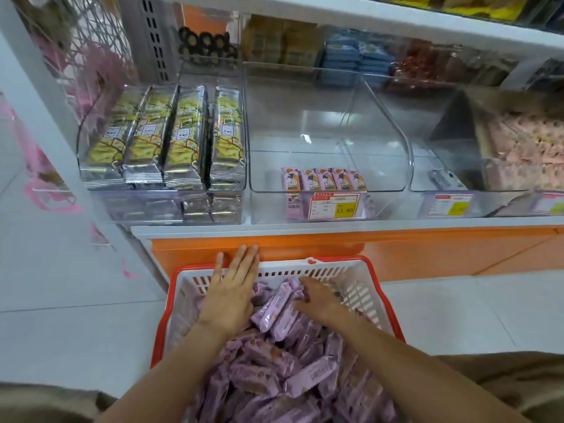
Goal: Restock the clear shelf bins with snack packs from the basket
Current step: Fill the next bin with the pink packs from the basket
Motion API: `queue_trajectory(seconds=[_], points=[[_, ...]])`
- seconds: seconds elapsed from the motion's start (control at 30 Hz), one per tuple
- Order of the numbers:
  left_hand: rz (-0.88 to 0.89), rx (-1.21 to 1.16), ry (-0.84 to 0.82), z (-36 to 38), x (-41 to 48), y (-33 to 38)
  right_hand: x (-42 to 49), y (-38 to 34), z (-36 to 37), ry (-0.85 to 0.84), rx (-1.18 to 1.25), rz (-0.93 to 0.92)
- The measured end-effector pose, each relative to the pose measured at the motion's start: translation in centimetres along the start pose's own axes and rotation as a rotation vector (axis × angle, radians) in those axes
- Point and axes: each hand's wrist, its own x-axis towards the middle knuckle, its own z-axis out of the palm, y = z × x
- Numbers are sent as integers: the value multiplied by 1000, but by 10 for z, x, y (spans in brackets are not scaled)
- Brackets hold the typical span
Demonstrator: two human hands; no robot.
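Observation:
A white basket with a red rim (pixel 375 285) stands on the floor below the shelf, heaped with purple snack packs (pixel 274 361). My left hand (pixel 233 286) hovers flat over the basket's far left side, fingers straight and pointing at the shelf. My right hand (pixel 317 297) reaches into the pile and its fingers curl round a bunch of purple packs (pixel 279 303). Above, the middle clear bin (pixel 329 129) is nearly empty, with a short row of pink-purple packs (pixel 323 180) standing at its front wall.
The left bin (pixel 161 138) is full of yellow cracker packs. A clear bin (pixel 457 166) to the right holds one small pack, and a box of pink snacks (pixel 531 148) sits beyond it. A price tag (pixel 334 206) hangs below. An orange panel (pixel 427 248) fronts the shelf base.

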Motion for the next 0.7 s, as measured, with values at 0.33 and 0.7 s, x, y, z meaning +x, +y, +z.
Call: queue_trajectory(seconds=[0.33, 0.7], points=[[14, -64, 28, 1, 0, 2, -3, 11, 0, 21, 185, -56], [-96, -1127, -225, -76, 17, 30, -51, -36, -61, 260, 548, -411]])
